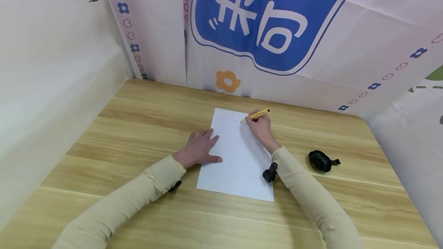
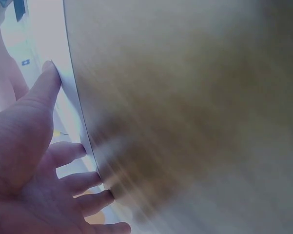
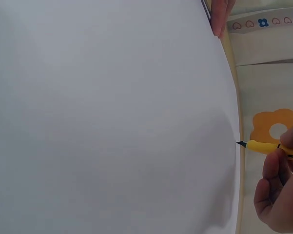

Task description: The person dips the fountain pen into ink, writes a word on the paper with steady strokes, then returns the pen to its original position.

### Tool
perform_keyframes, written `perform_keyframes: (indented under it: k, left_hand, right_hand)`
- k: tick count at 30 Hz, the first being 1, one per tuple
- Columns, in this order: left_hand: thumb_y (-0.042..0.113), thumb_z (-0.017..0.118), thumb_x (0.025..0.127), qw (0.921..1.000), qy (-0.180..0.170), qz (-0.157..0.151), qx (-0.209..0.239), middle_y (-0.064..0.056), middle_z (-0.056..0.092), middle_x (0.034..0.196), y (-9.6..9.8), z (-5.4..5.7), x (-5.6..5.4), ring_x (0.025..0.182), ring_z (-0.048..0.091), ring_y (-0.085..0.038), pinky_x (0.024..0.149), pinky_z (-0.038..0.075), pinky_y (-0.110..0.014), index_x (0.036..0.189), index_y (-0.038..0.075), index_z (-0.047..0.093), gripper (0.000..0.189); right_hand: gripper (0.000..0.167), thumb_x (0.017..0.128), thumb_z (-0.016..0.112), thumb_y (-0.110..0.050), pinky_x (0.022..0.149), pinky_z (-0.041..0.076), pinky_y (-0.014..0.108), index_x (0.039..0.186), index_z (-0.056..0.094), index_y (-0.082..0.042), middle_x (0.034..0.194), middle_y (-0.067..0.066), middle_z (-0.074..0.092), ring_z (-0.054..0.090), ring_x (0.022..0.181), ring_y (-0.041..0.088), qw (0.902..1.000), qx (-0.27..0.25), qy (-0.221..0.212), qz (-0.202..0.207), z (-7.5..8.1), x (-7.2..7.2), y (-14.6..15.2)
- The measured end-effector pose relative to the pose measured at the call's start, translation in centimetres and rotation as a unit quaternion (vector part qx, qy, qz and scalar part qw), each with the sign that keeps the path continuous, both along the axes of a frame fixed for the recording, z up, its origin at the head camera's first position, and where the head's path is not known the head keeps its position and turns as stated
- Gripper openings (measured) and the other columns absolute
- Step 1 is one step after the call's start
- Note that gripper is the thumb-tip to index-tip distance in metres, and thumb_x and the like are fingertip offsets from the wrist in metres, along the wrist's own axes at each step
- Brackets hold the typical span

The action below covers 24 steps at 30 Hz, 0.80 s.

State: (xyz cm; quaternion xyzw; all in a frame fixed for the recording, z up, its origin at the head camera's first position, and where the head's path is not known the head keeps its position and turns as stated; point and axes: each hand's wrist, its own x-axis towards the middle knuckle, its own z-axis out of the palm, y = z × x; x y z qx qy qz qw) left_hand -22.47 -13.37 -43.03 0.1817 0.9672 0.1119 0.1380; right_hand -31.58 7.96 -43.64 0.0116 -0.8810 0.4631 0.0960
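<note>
Pinching the yellow pen [image 1: 259, 114], the right-hand grip [image 1: 261, 128] sets the nib [image 3: 241, 143] at the end of a thin line [image 1: 229, 119] near the far edge of the white sheet [image 1: 232, 174], a slanted hold that likely gives fine control of the tip; the left-hand grip [image 1: 197, 151] lies spread across the sheet's left edge, clasping nothing, presumably to stop it sliding on the table [image 1: 138, 114]; the black object [image 1: 320, 161] rests apart, right of the sheet, seemingly out of the way

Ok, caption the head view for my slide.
Right hand holds a yellow pen to white paper; left hand rests on its edge.
</note>
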Motion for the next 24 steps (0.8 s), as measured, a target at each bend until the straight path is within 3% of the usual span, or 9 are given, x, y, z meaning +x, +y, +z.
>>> perform_keyframes:
  k: [24]
  left_hand:
    - [0.055, 0.062, 0.084, 0.9999, 0.007, -0.009, 0.008, -0.019, 0.02, 0.157, -0.1, -0.1, 0.0, 0.144, 0.019, -0.039, 0.11, 0.018, -0.066, 0.147, 0.008, 0.035, 0.082]
  right_hand:
    - [0.016, 0.086, 0.063, -0.014, 0.066, 0.04, 0.022, 0.095, 0.061, -0.001, 0.086, 0.01, 0.06, 0.051, 0.075, 0.014, 0.9997, 0.0, -0.02, -0.015, -0.1, 0.5, 3.1]
